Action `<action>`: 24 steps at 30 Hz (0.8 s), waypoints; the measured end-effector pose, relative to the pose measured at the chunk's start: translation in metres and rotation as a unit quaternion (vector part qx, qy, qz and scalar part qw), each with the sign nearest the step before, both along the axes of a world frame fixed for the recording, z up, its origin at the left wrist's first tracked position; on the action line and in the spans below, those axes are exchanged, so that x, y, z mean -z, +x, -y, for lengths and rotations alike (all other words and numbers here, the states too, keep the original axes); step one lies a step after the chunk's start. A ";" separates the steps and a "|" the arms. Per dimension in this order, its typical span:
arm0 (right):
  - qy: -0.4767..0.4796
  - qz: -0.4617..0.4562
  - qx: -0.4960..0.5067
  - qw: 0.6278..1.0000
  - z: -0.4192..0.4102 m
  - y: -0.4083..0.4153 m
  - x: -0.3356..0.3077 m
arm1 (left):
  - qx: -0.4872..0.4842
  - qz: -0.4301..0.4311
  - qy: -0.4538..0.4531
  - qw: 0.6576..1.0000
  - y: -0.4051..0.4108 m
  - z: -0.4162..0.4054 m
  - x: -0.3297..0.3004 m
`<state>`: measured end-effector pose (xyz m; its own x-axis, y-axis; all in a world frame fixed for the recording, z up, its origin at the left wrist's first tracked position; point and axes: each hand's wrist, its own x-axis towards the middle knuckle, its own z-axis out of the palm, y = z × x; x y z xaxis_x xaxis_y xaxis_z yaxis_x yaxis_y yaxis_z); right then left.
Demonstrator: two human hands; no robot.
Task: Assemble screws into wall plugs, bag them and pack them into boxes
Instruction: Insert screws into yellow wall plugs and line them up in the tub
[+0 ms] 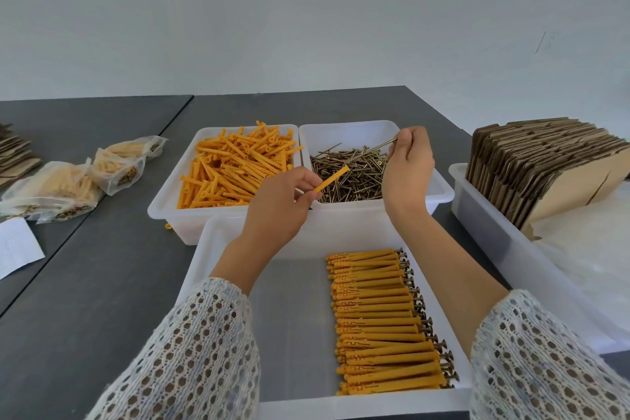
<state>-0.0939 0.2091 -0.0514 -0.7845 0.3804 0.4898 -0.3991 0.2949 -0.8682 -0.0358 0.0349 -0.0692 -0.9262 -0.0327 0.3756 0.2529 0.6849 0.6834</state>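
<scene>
three filled bags (71, 181) lie left of both bins (300, 211).

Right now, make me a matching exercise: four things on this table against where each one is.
Things:
1. loose plugs
2. loose screws
3. finished plugs
4. filled bags

Places:
A. bare tabletop, far left
B. near tray, in a row
C. back left tray
D. back right tray

Pairs: 1-C, 2-D, 3-B, 4-A.

The left hand pinches one plug; the right hand pinches one screw.
</scene>
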 end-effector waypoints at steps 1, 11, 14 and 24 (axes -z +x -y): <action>0.007 -0.001 0.002 1.000 0.000 0.000 0.000 | -0.001 0.000 0.002 1.000 0.000 0.000 0.000; 0.020 0.006 0.007 1.000 0.000 0.000 0.001 | -0.011 0.001 0.000 1.000 0.001 0.001 0.000; 0.068 -0.011 -0.054 0.996 0.005 0.004 0.003 | -0.003 -0.002 0.011 1.000 0.001 -0.001 0.000; 0.099 0.004 -0.208 0.973 0.012 0.009 0.004 | 0.063 0.014 0.207 0.976 0.008 -0.011 -0.016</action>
<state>-0.0852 0.1975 -0.0550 -0.8544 -0.0722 0.5146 -0.5134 0.2707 -0.8143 -0.0274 0.0463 -0.0536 -0.9425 -0.0610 0.3285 0.2944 0.3130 0.9030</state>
